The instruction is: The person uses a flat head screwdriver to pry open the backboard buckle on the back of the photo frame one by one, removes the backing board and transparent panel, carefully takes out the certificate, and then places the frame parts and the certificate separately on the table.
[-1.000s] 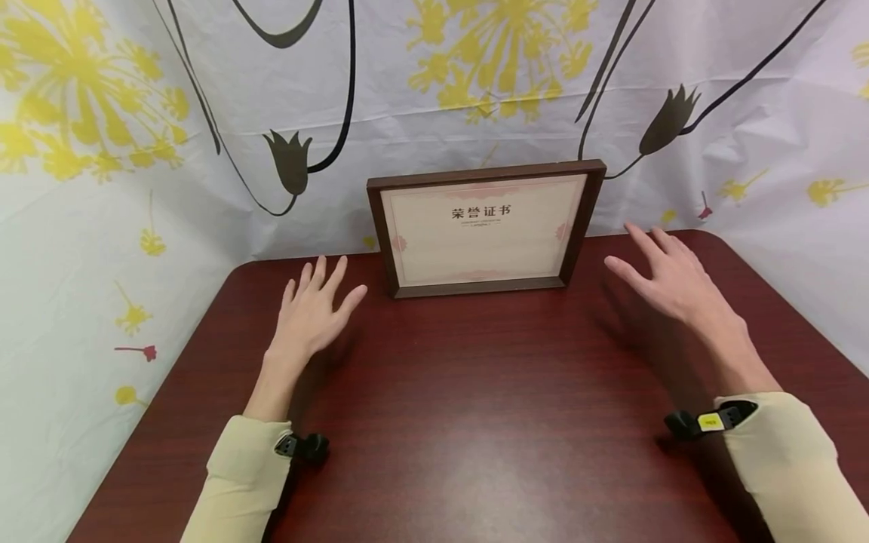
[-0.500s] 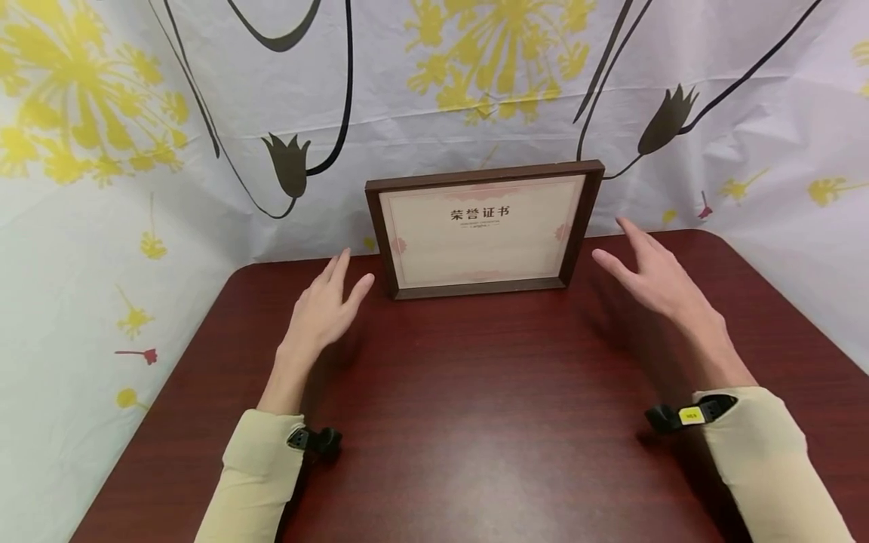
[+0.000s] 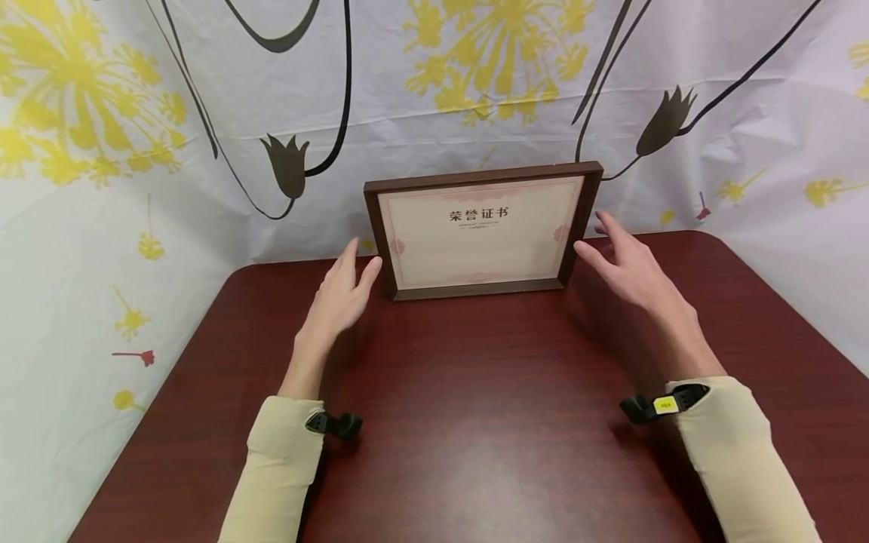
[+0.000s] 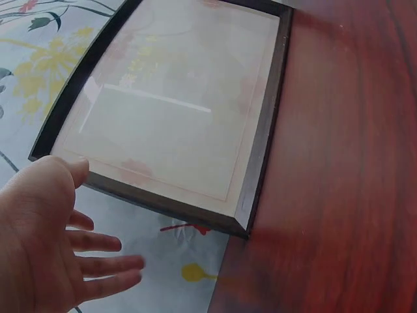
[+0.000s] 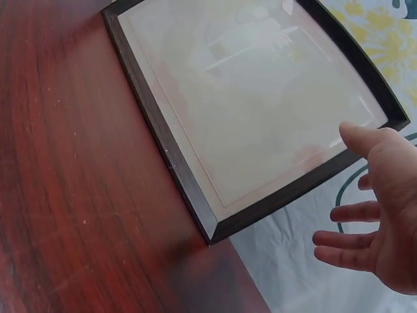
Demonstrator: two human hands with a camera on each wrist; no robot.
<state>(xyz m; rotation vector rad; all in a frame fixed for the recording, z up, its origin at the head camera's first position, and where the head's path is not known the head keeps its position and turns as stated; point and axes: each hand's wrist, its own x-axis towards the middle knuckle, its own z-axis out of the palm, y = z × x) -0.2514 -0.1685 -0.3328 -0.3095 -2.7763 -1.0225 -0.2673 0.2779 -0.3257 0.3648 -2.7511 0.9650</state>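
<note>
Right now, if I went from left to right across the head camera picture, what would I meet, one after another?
Small red flower print, dark tulip print, left hand's fingers, framed certificate, right hand's fingers.

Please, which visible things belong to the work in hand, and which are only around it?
Probably in the work:
dark brown rectangular frame
cream printed certificate inside it
bare left hand, beside the frame
bare right hand, beside its opposite edge

Only around it:
dark red wood-grain table
white cloth with yellow and dark plant prints
beige sleeves
black wrist-worn devices
</note>
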